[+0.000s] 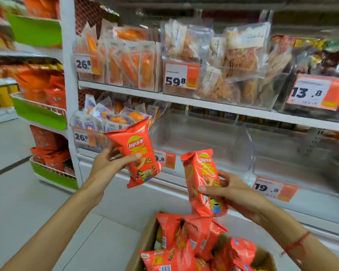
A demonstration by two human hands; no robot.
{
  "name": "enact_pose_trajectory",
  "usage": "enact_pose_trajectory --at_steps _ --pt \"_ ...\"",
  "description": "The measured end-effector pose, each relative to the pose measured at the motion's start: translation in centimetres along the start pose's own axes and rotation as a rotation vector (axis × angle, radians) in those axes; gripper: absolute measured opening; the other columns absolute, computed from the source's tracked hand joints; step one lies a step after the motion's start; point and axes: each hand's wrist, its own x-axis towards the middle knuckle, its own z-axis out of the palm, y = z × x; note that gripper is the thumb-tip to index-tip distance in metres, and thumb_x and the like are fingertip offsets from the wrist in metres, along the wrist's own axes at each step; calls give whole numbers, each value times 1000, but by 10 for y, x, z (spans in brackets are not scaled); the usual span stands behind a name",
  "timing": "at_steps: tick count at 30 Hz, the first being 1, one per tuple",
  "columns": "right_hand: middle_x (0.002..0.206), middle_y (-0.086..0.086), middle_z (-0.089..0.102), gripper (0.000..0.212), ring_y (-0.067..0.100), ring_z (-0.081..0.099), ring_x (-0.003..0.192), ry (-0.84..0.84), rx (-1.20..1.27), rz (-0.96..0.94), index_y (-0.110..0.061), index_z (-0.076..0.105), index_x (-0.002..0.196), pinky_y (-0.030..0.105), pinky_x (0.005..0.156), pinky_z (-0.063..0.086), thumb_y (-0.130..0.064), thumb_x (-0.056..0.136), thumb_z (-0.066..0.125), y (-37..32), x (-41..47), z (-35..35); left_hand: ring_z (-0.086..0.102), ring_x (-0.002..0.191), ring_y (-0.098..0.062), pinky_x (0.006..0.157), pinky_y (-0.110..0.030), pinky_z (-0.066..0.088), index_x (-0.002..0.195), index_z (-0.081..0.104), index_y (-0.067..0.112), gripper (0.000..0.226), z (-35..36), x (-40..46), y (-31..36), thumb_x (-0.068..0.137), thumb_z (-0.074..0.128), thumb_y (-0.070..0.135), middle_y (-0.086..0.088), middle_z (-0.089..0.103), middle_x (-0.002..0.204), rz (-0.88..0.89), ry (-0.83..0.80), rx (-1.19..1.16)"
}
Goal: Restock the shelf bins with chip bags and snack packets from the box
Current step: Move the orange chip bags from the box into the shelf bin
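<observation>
Lay's chip bag point(138, 153) gripped by left hand point(106, 165) | second Lay's bag point(202, 180) gripped by right hand point(231, 192)

Two chip bags point(139, 153) held; five price tags point(181, 75).

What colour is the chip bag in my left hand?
Red-orange, with a yellow logo, on the chip bag; seen from the head view.

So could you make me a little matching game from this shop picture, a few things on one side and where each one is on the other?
Things:
1. red chip bag with the logo facing the camera
2. red chip bag turned sideways
3. brown cardboard box
4. clear plastic shelf bin

Places:
A. on the lower shelf, nothing visible inside
B. in the left hand
C. at the bottom of the view, holding red bags
D. in the right hand

Pairs: 1-B, 2-D, 3-C, 4-A
</observation>
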Motion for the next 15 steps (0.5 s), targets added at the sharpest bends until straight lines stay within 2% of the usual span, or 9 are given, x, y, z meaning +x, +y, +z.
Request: enact_pose_trajectory --at_steps 2,4,6,8,10,11,13,14,15 --pt "97 8 74 64 23 69 85 41 51 -72 -11 61 108 38 83 55 -16 49 86 -26 15 -1 65 102 -13 83 -28 50 113 61 25 49 1 16 14 68 81 19 3 69 109 62 13 -82" --pt "94 6 73 58 19 67 82 35 55 -68 -11 65 104 35 85 51 -24 51 85 -50 38 -3 66 101 -15 84 -31 51 113 61 23 43 4 36 24 74 76 16 1 70 109 88 28 -144" --pt "100 10 72 57 21 65 88 3 96 25 -10 69 103 35 93 49 -28 52 85 -64 70 -6 67 100 -18 85 -32 52 114 61 20 50 9 55 27 67 80 19 -1 70 110 87 19 -199" --pt "112 16 68 63 29 62 104 -28 156 137 -8 67 109 44 103 43 -22 51 88 -70 104 -9 67 102 -21 83 -31 53 113 62 18 59 14 72 23 59 84 24 -4 70 110 75 15 -241" --pt "107 16 66 53 31 63 100 -15 196 183 -8 63 106 46 102 44 -16 56 81 -74 139 -11 67 100 -21 81 -32 52 110 63 19 65 15 86 16 51 84 34 -3 71 107 60 4 -280" --pt "97 14 66 42 29 64 89 8 208 189 -7 62 101 44 97 47 -15 61 76 -75 155 -11 68 96 -19 78 -29 53 108 64 21 65 14 92 11 47 81 39 0 72 104 55 1 -294" --pt "73 9 64 15 21 61 66 83 218 184 -7 59 86 33 75 52 -12 73 66 -76 188 -13 70 86 -12 67 -22 54 102 64 22 65 11 105 1 43 77 43 5 73 94 62 0 -310" --pt "58 5 60 8 15 55 51 127 203 168 -9 56 77 25 58 48 -11 77 64 -75 209 -13 70 81 -9 63 -19 54 100 64 21 63 9 111 -5 42 76 44 7 73 88 71 -1 -315" --pt "44 0 53 15 9 47 38 177 171 130 -12 53 69 18 43 38 -10 79 63 -73 226 -15 69 76 -7 60 -17 53 99 63 20 62 10 114 -10 43 75 44 9 72 82 80 -9 -318"
